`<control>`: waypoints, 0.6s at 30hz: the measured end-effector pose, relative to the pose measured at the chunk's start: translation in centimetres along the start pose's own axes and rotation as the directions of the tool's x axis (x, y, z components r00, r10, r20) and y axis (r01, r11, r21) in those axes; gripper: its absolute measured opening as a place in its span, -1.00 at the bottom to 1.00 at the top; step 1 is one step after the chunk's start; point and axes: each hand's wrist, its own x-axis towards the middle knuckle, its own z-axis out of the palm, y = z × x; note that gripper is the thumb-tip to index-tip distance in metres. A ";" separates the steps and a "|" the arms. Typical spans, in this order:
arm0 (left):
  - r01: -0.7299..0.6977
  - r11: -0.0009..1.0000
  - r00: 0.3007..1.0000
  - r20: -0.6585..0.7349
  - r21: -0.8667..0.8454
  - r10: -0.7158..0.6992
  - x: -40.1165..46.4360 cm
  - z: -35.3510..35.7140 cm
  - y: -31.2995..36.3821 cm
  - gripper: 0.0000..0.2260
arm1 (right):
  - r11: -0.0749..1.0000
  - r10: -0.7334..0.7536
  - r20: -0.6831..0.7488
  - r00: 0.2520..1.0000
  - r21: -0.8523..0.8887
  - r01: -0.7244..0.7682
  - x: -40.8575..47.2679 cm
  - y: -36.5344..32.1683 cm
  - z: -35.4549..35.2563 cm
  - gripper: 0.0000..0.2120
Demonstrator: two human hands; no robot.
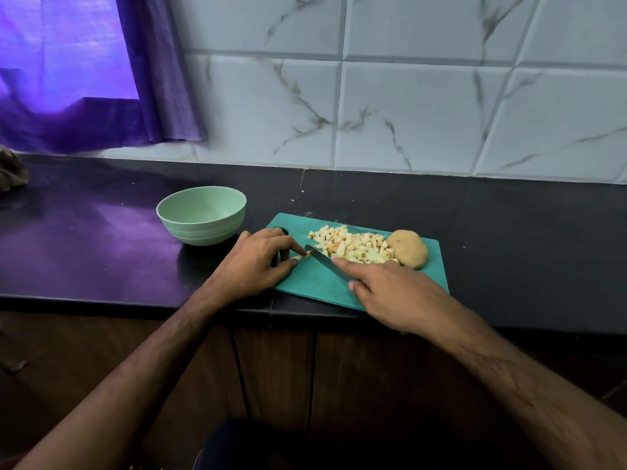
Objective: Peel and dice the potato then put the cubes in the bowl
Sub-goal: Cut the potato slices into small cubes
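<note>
Both forearms reached from the near edge over the dark table (101, 239) to the teal cutting board (315, 283).

I observed the left hand (258, 262) with thumb and forefinger curled, pinching a small potato strip (303, 256) flat on the board. I observed the right hand (386, 293) gripping the knife (322, 257), handle hidden in the palm, index finger extended along the blade spine, tip just beside the strip. Diced cubes (353, 247) lay piled mid-board, touching an unpeeled potato (409, 249) at the board's right end. I noted the green bowl (202, 215) just left of the board, holding no cubes. Purple curtain (84, 79) hung at far left.
</note>
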 end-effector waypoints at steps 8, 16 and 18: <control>0.002 1.000 1.000 -0.012 0.012 -0.002 0.0 -0.1 0.3 -0.82 | 1.000 -0.015 -0.020 1.000 -0.005 0.015 -0.4 -0.2 -0.3 -0.52; -0.008 1.000 1.000 -0.013 -0.002 0.008 0.0 -0.3 0.5 -0.83 | 1.000 -0.029 0.011 1.000 0.004 0.029 -0.7 -0.6 0.3 -0.51; -0.010 1.000 1.000 -0.011 0.000 0.010 0.0 -0.4 0.6 -0.83 | 0.999 -0.027 0.016 1.000 0.020 0.027 -0.9 -0.5 0.6 -0.51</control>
